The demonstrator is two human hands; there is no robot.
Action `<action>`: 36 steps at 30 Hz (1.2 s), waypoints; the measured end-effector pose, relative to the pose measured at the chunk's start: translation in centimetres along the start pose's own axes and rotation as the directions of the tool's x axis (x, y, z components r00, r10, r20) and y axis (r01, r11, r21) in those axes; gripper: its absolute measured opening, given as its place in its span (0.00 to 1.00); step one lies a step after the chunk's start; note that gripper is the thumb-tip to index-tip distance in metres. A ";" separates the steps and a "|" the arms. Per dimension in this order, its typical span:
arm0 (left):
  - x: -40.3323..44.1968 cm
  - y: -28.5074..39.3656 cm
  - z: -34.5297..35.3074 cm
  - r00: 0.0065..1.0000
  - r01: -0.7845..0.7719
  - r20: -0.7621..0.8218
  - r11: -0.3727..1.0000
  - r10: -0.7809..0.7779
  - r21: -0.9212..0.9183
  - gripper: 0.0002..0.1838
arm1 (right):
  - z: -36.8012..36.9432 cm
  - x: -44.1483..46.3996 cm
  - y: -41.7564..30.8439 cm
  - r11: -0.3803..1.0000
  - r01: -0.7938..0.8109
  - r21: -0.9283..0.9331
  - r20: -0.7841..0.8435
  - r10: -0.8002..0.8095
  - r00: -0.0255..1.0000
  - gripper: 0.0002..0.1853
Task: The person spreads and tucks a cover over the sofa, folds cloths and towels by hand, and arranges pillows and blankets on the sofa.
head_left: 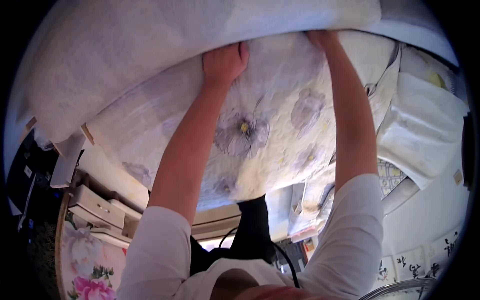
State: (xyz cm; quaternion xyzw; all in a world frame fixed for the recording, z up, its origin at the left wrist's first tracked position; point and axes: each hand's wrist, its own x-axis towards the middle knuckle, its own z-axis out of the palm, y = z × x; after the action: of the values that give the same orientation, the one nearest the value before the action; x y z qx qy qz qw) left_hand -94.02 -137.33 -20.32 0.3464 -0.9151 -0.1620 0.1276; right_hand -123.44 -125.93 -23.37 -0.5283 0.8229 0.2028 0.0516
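Note:
A pale quilt printed with grey-purple flowers hangs and spreads below both forearms. My left hand is closed at the quilt's upper edge, its thumb on the right side and its fingertips hidden by the fabric. Farther right, my right hand reaches to the same edge, its fingers mostly out of sight at the fold. Above both hands lies a broad, plain, whitish part of the bedding, bordering the flowered part along a dark curved seam line.
At the right lies a white pillow near a wall with calligraphy sheets. A cabinet with a drawer stands at the lower left, beside a peony-patterned surface. A black cable crosses near the body.

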 end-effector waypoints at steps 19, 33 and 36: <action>-9.7 -8.2 -11.3 0.988 0.140 -0.078 0.984 -0.132 0.108 0.20 | -4.0 -9.2 -2.4 0.957 -0.005 0.290 -0.394 0.124 0.911 0.23; -10.3 -10.9 -8.5 0.978 0.164 -0.141 0.982 -0.151 0.091 0.24 | -4.6 -7.0 -4.3 0.944 -0.318 0.089 -0.223 0.330 0.917 0.29; -10.3 -11.0 -8.5 0.972 0.180 -0.161 0.983 -0.171 0.043 0.22 | -1.9 -6.9 -4.3 0.912 -0.383 0.148 -0.263 0.410 0.874 0.26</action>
State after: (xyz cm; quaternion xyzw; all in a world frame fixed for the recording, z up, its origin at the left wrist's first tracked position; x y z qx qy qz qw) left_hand -77.06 -139.97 -18.04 0.4410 -0.8724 -0.1187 0.1744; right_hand -116.35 -122.31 -20.80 -0.3692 0.9206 0.0922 -0.0874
